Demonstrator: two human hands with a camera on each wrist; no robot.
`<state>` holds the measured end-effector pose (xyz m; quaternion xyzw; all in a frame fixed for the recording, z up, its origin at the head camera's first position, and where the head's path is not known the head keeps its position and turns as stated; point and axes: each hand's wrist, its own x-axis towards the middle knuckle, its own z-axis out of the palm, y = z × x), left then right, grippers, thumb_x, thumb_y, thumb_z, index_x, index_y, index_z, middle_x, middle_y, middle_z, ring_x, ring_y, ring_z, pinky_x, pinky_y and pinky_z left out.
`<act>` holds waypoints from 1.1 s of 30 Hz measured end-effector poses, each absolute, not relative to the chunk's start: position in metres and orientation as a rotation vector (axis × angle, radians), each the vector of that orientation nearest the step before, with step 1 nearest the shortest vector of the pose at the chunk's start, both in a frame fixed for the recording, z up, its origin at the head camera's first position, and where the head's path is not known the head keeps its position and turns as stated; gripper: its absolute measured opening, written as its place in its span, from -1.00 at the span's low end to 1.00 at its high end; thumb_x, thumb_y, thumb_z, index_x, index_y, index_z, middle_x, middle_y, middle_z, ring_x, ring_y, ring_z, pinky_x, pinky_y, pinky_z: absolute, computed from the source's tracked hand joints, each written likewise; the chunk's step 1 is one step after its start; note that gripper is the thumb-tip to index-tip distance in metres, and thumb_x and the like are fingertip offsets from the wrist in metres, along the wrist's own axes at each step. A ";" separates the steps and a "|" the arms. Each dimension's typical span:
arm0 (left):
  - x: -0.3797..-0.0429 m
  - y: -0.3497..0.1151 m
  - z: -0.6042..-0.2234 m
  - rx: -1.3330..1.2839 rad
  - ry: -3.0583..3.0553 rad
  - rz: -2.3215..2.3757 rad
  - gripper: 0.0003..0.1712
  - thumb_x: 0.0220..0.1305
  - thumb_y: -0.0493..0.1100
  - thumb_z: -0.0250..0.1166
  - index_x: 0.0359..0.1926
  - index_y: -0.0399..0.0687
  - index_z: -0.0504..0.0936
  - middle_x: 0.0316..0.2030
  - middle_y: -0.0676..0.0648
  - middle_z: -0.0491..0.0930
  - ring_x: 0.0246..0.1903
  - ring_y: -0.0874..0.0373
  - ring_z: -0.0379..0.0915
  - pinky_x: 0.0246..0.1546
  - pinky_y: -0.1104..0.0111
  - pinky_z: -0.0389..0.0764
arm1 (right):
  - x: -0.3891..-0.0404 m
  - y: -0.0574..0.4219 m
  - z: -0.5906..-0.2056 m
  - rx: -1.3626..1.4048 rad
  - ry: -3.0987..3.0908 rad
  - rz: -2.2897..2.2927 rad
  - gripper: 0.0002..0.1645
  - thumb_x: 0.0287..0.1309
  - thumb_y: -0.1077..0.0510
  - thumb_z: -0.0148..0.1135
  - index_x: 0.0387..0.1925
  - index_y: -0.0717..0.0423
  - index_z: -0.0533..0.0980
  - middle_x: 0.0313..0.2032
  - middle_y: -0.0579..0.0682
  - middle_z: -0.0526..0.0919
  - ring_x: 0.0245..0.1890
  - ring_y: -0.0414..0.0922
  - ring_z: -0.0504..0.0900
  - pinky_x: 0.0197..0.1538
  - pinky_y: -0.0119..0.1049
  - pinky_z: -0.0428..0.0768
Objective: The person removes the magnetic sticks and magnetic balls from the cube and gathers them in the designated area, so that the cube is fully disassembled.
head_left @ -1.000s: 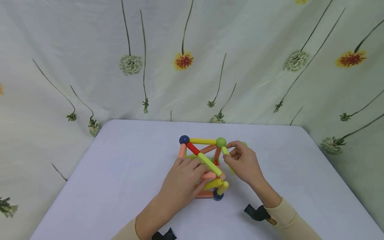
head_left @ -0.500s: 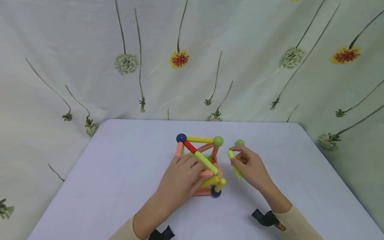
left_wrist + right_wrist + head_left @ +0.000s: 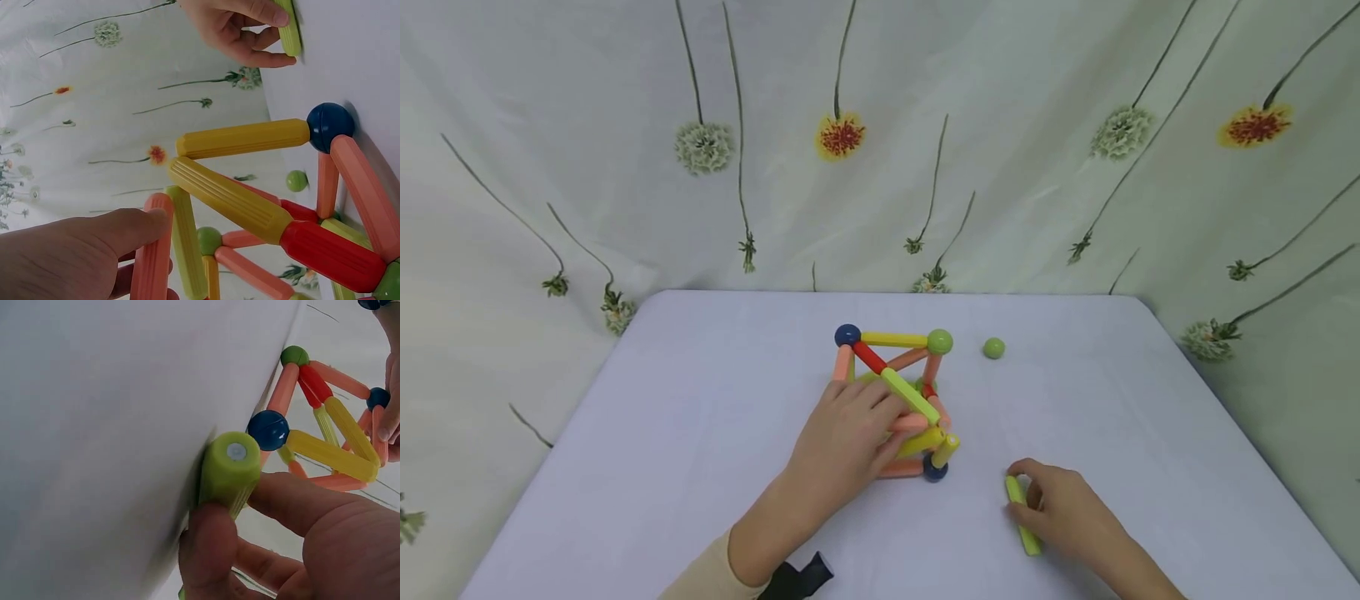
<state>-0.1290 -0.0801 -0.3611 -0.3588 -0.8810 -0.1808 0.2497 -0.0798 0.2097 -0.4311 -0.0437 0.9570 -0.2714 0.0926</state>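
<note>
A frame of magnetic rods and balls stands mid-table, with a blue ball (image 3: 847, 335) and a green ball (image 3: 939, 341) at its top corners. My left hand (image 3: 842, 433) grips a salmon-pink rod (image 3: 153, 250) of this frame between thumb and fingers. Beside that rod, a yellow rod (image 3: 231, 200) and a yellow-green rod (image 3: 186, 244) meet at their ends. To the right of the frame, my right hand (image 3: 1071, 508) pinches a loose yellow-green magnetic rod (image 3: 1030, 540) low over the table. A pale metal disc shows in this rod's end in the right wrist view.
A loose green ball (image 3: 993, 347) sits on the white table (image 3: 700, 417) behind and right of the frame. Another blue ball (image 3: 935, 468) forms the frame's near bottom corner. A flower-printed cloth (image 3: 880, 208) hangs behind the table.
My right hand has drawn the yellow-green rod away from the frame's top green ball, then right and nearer, down to the table. My left hand has kept its grip on the frame.
</note>
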 end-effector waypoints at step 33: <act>-0.127 -0.079 -0.358 -0.962 -2.442 -0.437 -0.69 0.13 0.11 0.44 -0.24 0.04 0.67 -0.34 0.07 0.54 -0.24 0.11 0.49 -0.22 0.23 0.42 | -0.079 0.165 -0.405 -0.706 2.896 -0.613 -0.81 0.01 0.18 0.40 -0.26 0.05 0.67 -0.46 -0.25 0.62 -0.53 -0.37 0.47 -0.40 -0.40 0.53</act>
